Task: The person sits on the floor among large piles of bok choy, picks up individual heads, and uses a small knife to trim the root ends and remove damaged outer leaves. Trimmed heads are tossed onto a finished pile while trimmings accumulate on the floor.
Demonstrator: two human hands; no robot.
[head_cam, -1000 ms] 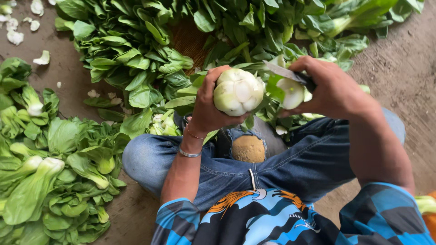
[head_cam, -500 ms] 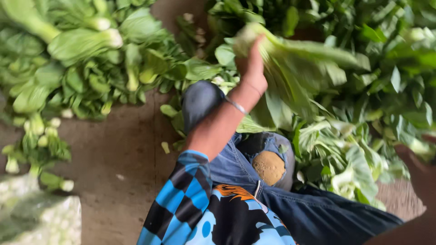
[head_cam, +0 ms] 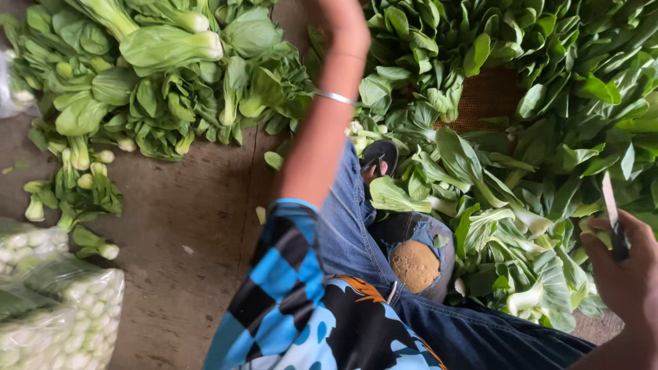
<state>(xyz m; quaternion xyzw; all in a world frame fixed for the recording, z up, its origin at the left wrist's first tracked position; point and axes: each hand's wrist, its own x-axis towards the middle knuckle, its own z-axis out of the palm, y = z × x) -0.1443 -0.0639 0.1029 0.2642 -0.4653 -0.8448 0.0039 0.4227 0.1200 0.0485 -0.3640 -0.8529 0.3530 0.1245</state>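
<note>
My left hand reaches far forward to the top edge of the view, between two heaps of bok choy. Its fingers are cut off by the frame, so I cannot see whether it holds anything. A thin metal bangle sits on that wrist. My right hand is at the lower right, closed round the handle of a knife whose blade points up over the loose green leaves. The trimmed bok choy pile lies to the left of my left arm. The untrimmed leafy pile lies to the right.
I sit on a bare concrete floor in jeans with a hole at the knee and a dark sandal. Clear plastic bags of bok choy lie at the lower left. A brown sack shows under the right heap.
A second ago my left hand held a trimmed bok choy beside the knife. It swung the vegetable away to the left pile, my view turned left, and the two hands are now far apart.
</note>
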